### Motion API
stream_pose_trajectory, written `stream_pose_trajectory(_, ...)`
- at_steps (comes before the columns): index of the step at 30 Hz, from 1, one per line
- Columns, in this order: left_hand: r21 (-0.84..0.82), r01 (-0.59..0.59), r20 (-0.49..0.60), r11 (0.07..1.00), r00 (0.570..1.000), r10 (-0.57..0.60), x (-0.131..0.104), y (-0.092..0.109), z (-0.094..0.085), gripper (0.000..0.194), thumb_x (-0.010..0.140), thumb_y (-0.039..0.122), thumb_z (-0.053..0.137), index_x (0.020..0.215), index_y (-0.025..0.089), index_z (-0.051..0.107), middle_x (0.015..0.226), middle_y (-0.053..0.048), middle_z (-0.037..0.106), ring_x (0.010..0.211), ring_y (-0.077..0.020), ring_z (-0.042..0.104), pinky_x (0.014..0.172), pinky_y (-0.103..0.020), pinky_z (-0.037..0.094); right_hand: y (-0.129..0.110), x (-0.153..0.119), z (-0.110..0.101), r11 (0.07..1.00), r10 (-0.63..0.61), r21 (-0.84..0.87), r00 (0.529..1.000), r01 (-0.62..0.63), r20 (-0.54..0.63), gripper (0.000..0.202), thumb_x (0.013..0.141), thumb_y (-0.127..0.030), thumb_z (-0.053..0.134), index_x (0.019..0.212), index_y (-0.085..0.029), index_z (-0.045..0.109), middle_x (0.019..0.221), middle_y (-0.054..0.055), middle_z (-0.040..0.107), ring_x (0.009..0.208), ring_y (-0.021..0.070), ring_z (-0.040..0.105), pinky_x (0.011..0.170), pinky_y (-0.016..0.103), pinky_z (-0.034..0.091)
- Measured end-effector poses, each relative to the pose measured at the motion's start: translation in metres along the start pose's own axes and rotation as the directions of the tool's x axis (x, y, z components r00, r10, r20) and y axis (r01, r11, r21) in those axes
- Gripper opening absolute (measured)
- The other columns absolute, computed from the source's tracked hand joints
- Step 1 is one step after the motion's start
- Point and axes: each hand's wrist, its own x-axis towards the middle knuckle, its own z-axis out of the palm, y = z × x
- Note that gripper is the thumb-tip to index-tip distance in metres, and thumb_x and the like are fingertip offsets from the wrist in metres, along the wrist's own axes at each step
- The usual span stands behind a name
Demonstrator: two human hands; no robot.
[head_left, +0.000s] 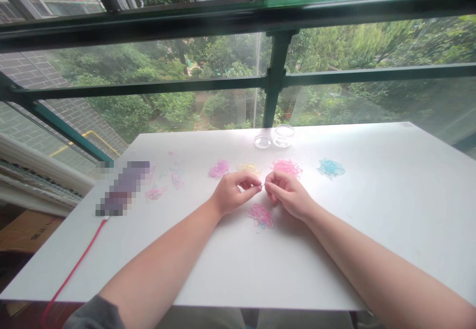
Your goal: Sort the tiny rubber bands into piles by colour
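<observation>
White desk (316,269) by a green-framed window (274,71). Clear round containers, two (283,136). Hands, two: left (238,190), right (288,192), fingertips pinched together on one small thin piece (263,185), above a pink pile (260,216).

So we've got both hands meeting over the white table (320,269), left hand (234,192) and right hand (288,194) pinching something tiny between the fingertips. Our pink pile (260,216) sits just below, with purple (219,169), yellow (249,167) and blue (330,168) piles beyond.
</observation>
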Motion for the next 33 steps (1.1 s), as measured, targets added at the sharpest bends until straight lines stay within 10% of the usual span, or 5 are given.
stream_pose_trajectory(33,0.015,0.067,0.053,0.998,0.996,-0.068,-0.0021,0.0009,-0.0014,0.016,0.076,0.028,0.064,0.077,0.012,0.066,0.073,-0.006,0.068,0.061,-0.0107,0.059,0.06,-0.022,0.049,0.0005,-0.0015,0.0007,0.99,-0.087,-0.115,0.996,0.088,0.016,0.011,0.079,-0.029,0.058,0.079,-0.019,0.053,0.069,-0.001,0.053,0.056,0.0106,0.046,0.051,0.024,0.037)
